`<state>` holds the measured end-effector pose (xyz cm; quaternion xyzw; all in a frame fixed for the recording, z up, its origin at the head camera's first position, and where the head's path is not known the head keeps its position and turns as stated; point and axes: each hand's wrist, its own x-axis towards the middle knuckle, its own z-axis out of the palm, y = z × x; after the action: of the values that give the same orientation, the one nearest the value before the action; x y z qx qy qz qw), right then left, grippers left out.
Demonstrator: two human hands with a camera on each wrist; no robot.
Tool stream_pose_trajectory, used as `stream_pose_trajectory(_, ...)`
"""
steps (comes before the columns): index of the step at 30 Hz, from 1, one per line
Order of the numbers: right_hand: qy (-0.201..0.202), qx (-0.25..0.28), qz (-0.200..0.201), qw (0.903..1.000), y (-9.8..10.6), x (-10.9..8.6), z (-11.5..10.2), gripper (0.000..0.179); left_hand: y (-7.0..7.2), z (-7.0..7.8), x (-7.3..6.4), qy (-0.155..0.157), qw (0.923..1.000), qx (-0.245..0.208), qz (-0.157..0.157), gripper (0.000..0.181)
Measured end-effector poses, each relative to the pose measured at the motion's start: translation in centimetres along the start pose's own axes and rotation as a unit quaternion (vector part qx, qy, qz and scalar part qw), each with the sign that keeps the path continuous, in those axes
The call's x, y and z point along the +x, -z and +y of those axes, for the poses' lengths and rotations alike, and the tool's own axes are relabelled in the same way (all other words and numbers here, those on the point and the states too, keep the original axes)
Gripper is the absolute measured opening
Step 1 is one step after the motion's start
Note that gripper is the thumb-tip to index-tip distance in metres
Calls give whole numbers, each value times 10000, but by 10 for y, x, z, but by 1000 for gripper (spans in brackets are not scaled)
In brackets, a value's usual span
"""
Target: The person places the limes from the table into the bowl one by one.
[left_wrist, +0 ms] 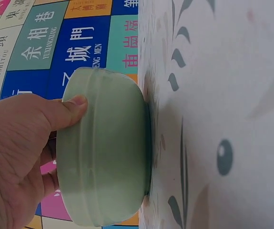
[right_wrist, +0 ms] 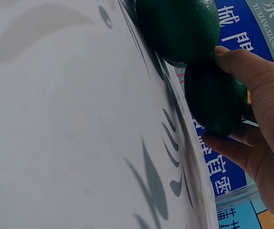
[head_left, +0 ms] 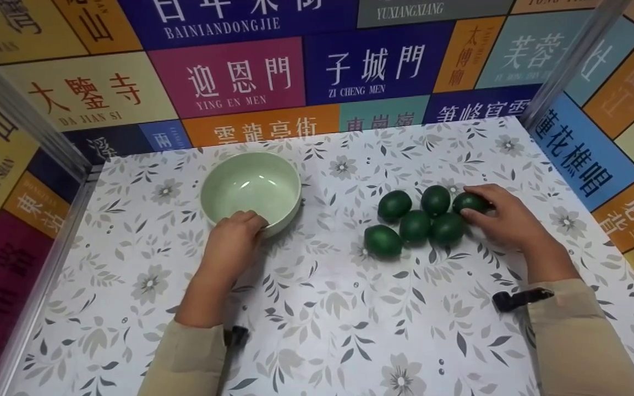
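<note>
Your left hand (head_left: 233, 237) clasps the near rim of the pale green round bowl (head_left: 251, 190), steadying it on the floral worktop (head_left: 328, 308). Your right hand (head_left: 501, 214) pinches the far-right dark green oval lime (head_left: 469, 202), lifting it clear of five clustered neighbours.

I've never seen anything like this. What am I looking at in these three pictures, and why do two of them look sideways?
There is no machine here: a person works with two bare hands and wears three cameras. The big picture comes from a camera on the head, looking down at a table with a flowered cover. The other two come from cameras strapped to the wrists, so they sit close to the table and look tilted.

On the table stand a pale green bowl and six dark green lime-like fruits in a cluster. The left hand holds the bowl's rim, thumb on the outer wall in the left wrist view. The right hand has its grip on the rightmost fruit, pinched between thumb and fingers.
</note>
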<state>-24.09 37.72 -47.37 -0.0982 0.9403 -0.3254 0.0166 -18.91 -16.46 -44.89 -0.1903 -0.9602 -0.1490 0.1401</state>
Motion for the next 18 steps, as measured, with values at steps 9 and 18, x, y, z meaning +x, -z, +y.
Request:
stream_pose_trajectory(9, 91, -79, 62, 9999, 2, -1, -4, 61, 0, 1, -2, -55, 10000, -6, 43, 8)
stream_pose_trajectory(18, 56, -18, 83, 9999, 3, 0, -5, 60, 3, 4, -3, -130, 9999, 38, -9, 7)
